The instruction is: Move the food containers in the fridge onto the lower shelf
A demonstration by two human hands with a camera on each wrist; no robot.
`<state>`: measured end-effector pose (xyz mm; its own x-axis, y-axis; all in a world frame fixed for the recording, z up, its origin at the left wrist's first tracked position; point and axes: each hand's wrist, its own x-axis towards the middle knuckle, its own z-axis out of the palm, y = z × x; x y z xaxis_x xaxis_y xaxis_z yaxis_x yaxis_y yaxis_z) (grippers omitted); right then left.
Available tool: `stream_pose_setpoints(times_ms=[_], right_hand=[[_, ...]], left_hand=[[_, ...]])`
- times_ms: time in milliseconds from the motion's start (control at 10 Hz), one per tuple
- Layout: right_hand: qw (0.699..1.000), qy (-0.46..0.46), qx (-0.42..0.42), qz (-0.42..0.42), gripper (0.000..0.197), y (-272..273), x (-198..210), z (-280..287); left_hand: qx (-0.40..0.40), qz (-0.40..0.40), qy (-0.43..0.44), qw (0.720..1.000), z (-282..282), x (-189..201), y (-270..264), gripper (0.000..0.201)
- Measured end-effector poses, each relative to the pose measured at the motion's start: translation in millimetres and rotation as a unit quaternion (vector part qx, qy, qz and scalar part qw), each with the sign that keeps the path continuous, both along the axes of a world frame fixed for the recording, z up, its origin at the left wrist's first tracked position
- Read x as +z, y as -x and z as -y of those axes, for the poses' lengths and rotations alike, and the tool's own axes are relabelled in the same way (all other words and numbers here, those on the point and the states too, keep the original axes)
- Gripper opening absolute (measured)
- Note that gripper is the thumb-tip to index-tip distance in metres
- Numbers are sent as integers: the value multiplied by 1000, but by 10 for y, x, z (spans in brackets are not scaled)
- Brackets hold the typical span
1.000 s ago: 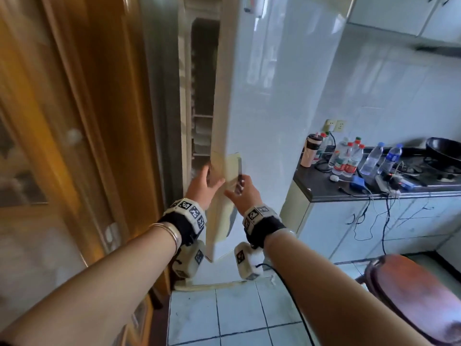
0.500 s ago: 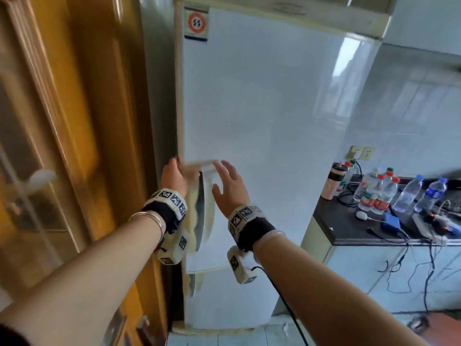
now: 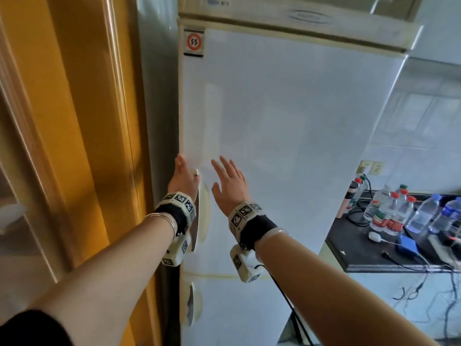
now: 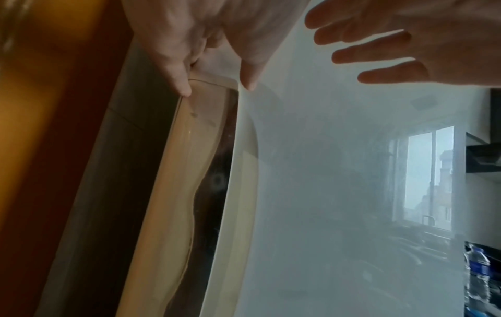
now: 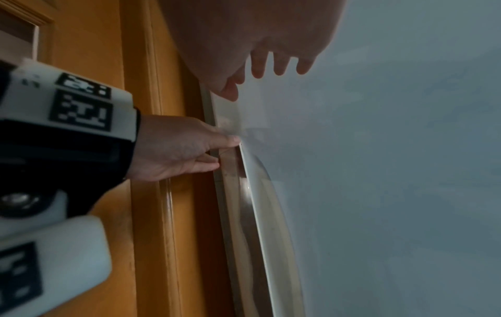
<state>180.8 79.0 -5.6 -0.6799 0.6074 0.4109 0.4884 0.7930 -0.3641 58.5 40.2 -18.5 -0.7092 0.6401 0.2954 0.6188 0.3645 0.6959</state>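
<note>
Head view: the fridge door (image 3: 287,146) is closed, the food containers hidden behind it. The left hand (image 3: 183,179) rests straight fingers at the door's handle edge; the right hand (image 3: 230,183) hovers spread beside it. A red round sticker (image 3: 194,42) is unreadable. A second ago the door stood ajar

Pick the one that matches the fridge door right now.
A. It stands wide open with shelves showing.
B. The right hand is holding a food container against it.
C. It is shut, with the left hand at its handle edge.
C: the fridge door is shut, the left hand is at the top of its handle, and the right hand is open and holds nothing.
</note>
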Motion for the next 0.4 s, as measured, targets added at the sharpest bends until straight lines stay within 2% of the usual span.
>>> stream_pose_setpoints(times_ms=[200, 400], right_hand=[[1000, -7, -5, -4, 56, 128, 7, -79], [999, 10, -21, 29, 52, 12, -63, -51]], left_hand=[[1, -18, 40, 999, -99, -53, 77, 75], [-17, 8, 38, 999, 158, 145, 6, 67]])
